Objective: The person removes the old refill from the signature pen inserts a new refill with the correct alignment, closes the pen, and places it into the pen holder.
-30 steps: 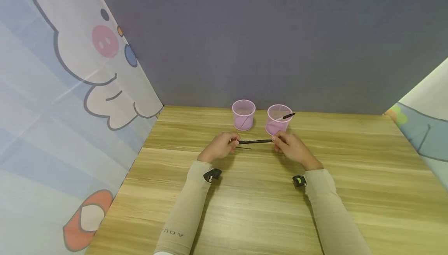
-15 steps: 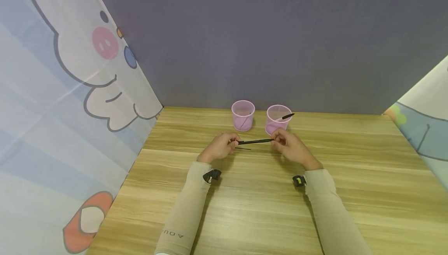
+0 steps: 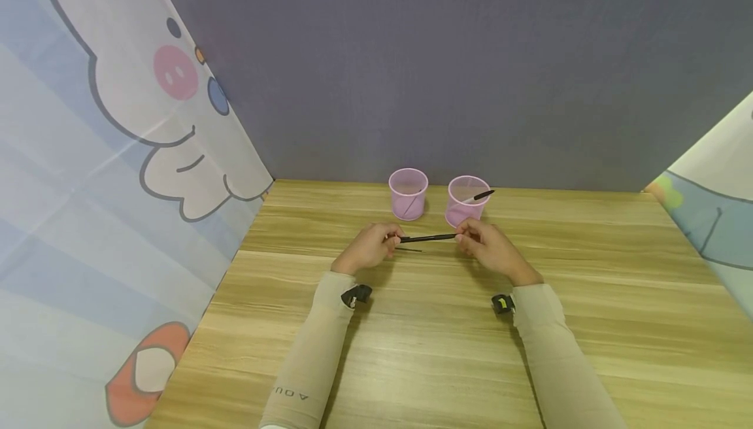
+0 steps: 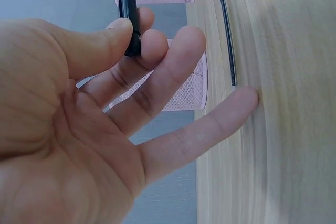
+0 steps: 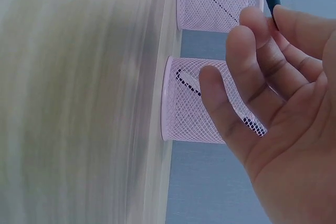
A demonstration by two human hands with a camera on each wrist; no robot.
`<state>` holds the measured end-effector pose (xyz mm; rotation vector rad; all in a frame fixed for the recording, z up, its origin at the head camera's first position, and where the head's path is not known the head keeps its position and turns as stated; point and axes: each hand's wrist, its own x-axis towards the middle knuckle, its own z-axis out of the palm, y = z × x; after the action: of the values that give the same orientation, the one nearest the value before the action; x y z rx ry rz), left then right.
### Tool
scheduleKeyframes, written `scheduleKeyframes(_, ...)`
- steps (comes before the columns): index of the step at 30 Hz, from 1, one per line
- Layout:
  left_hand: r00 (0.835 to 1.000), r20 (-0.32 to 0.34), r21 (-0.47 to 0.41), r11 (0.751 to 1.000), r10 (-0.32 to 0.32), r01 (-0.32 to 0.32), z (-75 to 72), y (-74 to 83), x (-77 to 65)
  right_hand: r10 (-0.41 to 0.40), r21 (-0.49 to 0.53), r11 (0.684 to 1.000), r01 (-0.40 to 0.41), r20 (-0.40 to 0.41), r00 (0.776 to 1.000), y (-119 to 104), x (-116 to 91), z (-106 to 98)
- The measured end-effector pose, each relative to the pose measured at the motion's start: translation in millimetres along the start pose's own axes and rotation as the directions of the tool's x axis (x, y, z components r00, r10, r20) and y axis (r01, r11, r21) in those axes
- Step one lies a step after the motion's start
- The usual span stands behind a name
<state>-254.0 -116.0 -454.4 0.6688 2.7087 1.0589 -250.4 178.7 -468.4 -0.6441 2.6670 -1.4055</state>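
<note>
A black pen is held level above the table between both hands. My left hand pinches its clip end with thumb and fingertips; the little finger stretches out apart from the rest in the left wrist view. At the other end, my right hand pinches the pen's narrow tip between thumb and fingers. A thin dark pen refill lies on the table just below the left fingers, one end close to the little finger. Fingertips hide both ends of the pen in the head view.
Two pink mesh cups stand behind the hands near the grey back panel. The left cup contains a thin dark stick. In the right cup leans a white and black pen. Printed cloth borders the wooden table.
My right fingers have shifted very slightly about the pen's tip. The left hand, the refill and both cups look unmoved.
</note>
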Motion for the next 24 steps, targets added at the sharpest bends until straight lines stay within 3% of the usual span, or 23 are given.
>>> scheduleKeyframes(14,1.0,-0.009,0.022,0.999,0.025,-0.025,1.3,1.3,2.5,-0.01,-0.055,0.998,0.01,0.001,1.0,-3.5,-1.1,-1.9)
scheduleKeyframes(24,0.995,-0.07,0.06,0.996,0.071,-0.067,3.3,3.8,3.6,-0.03,-0.104,0.994,0.029,-0.01,0.999,-2.9,-1.1,-1.4)
